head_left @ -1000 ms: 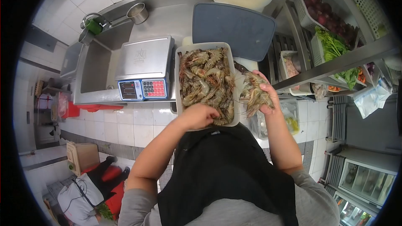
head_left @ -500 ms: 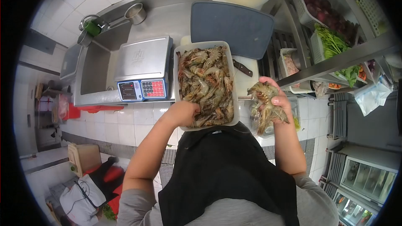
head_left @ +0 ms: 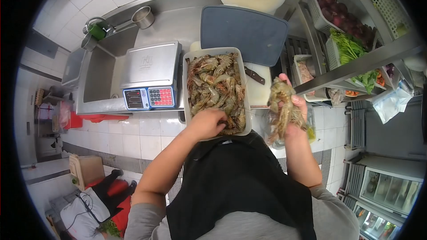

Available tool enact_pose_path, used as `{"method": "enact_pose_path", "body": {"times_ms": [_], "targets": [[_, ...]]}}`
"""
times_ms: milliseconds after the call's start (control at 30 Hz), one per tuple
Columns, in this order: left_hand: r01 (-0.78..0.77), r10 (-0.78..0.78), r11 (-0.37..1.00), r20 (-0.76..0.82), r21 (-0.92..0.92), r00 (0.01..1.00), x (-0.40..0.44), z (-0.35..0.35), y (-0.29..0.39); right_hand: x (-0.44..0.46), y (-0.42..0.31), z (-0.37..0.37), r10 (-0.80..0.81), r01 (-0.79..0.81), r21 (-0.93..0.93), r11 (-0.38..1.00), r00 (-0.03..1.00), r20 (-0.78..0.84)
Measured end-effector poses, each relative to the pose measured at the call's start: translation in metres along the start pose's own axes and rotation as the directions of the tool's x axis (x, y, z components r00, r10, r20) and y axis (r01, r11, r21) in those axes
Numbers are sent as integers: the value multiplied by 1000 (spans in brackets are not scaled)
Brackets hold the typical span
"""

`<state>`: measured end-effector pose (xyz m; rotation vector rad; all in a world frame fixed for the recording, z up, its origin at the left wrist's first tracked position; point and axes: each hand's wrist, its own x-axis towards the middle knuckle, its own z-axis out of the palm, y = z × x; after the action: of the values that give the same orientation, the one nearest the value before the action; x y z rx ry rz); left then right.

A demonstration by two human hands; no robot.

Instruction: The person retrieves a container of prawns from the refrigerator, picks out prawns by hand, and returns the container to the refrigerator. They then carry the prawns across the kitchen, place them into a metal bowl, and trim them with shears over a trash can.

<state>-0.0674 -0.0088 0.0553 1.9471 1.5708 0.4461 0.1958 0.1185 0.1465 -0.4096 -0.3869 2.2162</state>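
A pale plastic tub (head_left: 186, 69) full of raw, shell-on prawns (head_left: 218, 80) stands at the counter's front edge, against my apron. My left hand (head_left: 207, 123) reaches into its near end, fingers curled down among the prawns; their tips are partly hidden, and I cannot make out what they grip. To the right of the tub, my right hand (head_left: 299, 111) is raised and closed around a handful of prawns (head_left: 283, 106). Beneath that hand, partly covered, is a clear plastic container (head_left: 312, 120).
Left of the tub sits a digital scale (head_left: 149, 69) beside the sink (head_left: 104, 62). A dark cutting board (head_left: 242, 33) and a knife (head_left: 254, 75) lie behind and right. Vegetable shelves (head_left: 351, 64) flank the right side. Another person (head_left: 84, 209) is at lower left.
My left hand has shifted right within the tub, its fingers now over the prawns at the near end. My right hand, still holding prawns, has turned slightly and the bunch hangs more upright.
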Motion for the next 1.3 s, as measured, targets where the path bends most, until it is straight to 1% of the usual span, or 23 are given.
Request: {"method": "enact_pose_path", "body": {"times_ms": [33, 67, 100, 133, 167, 200, 233, 267, 333, 433, 500, 567, 633, 767, 833, 867, 933, 967, 1033, 1167, 1233, 1267, 1300], "targets": [[-78, 76, 997, -55, -22, 996, 8, 5, 7, -4, -6, 5, 13, -16, 49, 999, 997, 71], [-77, 76, 997, -55, -22, 996, 19, 12, 11, -7, -12, 8, 13, -17, 49, 999, 997, 71], [-244, 247, 969, -122, 41, 961, 31, 22, 13, -8, -18, 10, -21, 14, 57, 998, 992, 128], [-399, 414, 910, -176, 115, 893, 41, 29, 14, -10, -26, 12, -57, 46, 65, 997, 981, 185], [-403, 418, 908, -177, 117, 891, 49, 35, 15, -13, -33, 16, -85, 73, 70, 995, 980, 182], [-407, 421, 885, -15, 225, 907, 56, 38, 17, -15, -41, 19, -91, 79, 68, 994, 979, 183], [-422, 396, 845, 146, 328, 906, 61, 40, 18, -16, -48, 20, -122, 121, 18, 993, 968, 220], [-428, 401, 842, 148, 329, 904, 63, 41, 18, -18, -52, 22, -150, 163, -29, 986, 955, 258], [-410, 360, 787, 198, 461, 912, 65, 40, 20, -20, -55, 20, -160, 167, -5, 986, 956, 245], [-415, 377, 771, 178, 484, 909, 63, 36, 20, -22, -52, 11, -197, 200, 5, 980, 960, 197], [-433, 381, 769, 207, 470, 901, 60, 28, 21, -28, -47, 12, -166, 168, -25, 985, 984, 71], [-451, 385, 768, 235, 455, 892, 58, 21, 26, -29, -46, 0, -153, 156, -54, 986, 987, 53], [-363, 234, 783, 302, 504, 924, 55, 17, 30, -26, -45, -13, -139, 142, -118, 983, 990, 27], [-363, 222, 758, 310, 541, 925, 56, 25, 30, -22, -39, -22, -147, 139, -173, 975, 989, -33], [-414, 284, 720, 309, 556, 908, 57, 32, 31, -19, -37, -23, -137, 130, -175, 976, 990, -32], [-413, 283, 720, 308, 557, 908, 59, 33, 30, -18, -36, -22, -129, 121, -177, 977, 991, -32], [-517, 278, 594, 446, 616, 851, 62, 26, 35, -16, -34, -21, -124, 114, -183, 976, 991, -42], [-513, 275, 596, 444, 618, 853, 64, 27, 34, -15, -33, -20, -120, 109, -190, 976, 991, -51], [-583, 322, 527, 490, 618, 810, 66, 30, 30, -14, -32, -22, -112, 102, -190, 977, 993, -47], [-566, 299, 570, 491, 596, 818, 73, 24, 25, -15, -32, -23, -110, 97, -200, 975, 992, -57], [-593, 480, 668, 348, 450, 805, 71, 10, 23, -18, -33, -28, -104, 89, -202, 975, 993, -61], [-596, 482, 665, 351, 450, 803, 70, 6, 22, -18, -34, -30, -92, 78, -205, 976, 994, -64], [-512, 463, 779, 219, 361, 859, 68, 3, 21, -19, -33, -28, -97, 82, -204, 975, 993, -64]]}}
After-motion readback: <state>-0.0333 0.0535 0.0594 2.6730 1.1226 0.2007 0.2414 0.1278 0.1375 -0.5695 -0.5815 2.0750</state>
